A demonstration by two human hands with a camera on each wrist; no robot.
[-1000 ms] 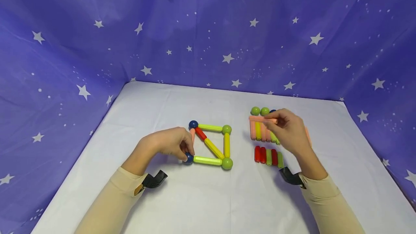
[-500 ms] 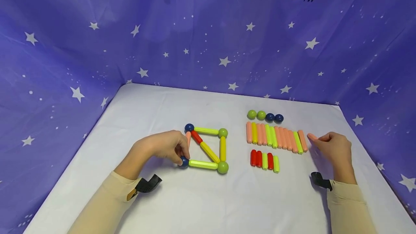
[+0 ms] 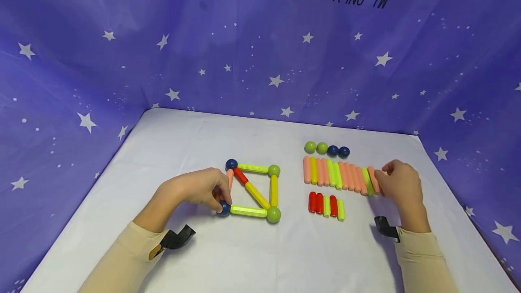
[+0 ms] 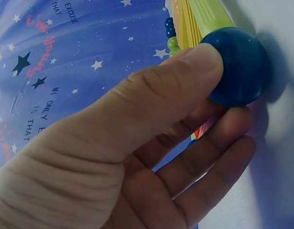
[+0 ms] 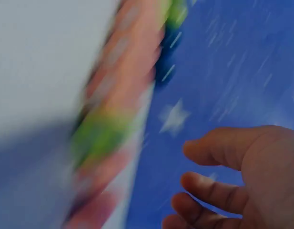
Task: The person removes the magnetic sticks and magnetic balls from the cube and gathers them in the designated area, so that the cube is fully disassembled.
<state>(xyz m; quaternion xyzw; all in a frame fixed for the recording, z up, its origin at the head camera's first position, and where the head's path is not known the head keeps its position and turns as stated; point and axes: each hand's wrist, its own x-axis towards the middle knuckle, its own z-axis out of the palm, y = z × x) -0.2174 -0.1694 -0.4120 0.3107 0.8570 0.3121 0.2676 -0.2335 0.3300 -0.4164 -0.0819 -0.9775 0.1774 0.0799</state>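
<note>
Star-printed purple cloth backed the white table. At left, the left hand pinched a blue ball, cornering the stick frame; tugging risked parting its joints. Rightward lay the stick row, which a brush from the right hand, fingers parted and ungripping, might have skewed.

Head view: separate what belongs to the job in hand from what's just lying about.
Seemingly in the job:
Blue ball, pinched by the left hand
Frame, with that ball at one corner
Long stick row, the right hand at its end

Apparently just lying about, untouched:
Loose balls
Short stick row
</note>
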